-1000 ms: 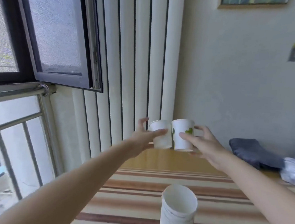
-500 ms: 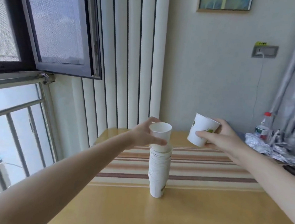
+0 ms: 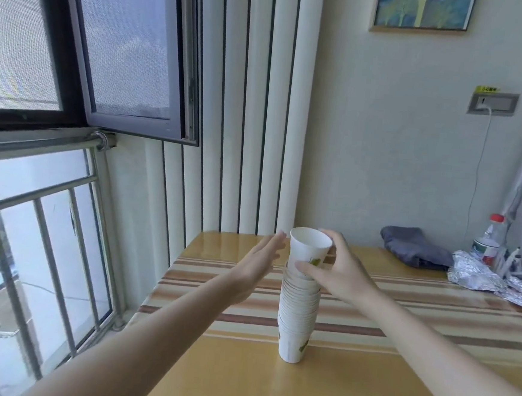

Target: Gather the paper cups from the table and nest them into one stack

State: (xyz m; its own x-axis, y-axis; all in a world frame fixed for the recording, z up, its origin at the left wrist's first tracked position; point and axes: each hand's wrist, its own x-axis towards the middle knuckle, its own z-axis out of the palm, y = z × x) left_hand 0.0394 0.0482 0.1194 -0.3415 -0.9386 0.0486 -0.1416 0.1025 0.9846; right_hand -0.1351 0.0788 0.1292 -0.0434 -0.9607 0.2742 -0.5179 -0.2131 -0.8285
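- Fingers of our right hand (image 3: 341,274) wrap the top white paper cup (image 3: 309,248), seated in the tall stack of white paper cups (image 3: 297,313)
- Our left hand (image 3: 256,260) hovers flat and empty beside it
- The stack stands upright on the yellow wooden table (image 3: 239,380)

The stack of cups (image 3: 298,313) is matt white paper with ribbed rims. The bench (image 3: 239,380) looks like glossy yellow wood, crossed by a smooth striped cover (image 3: 432,308). Crumpled foil (image 3: 478,277) glints; the grey cloth (image 3: 415,246) is soft and dull. Window railing (image 3: 35,189) is brushed metal.
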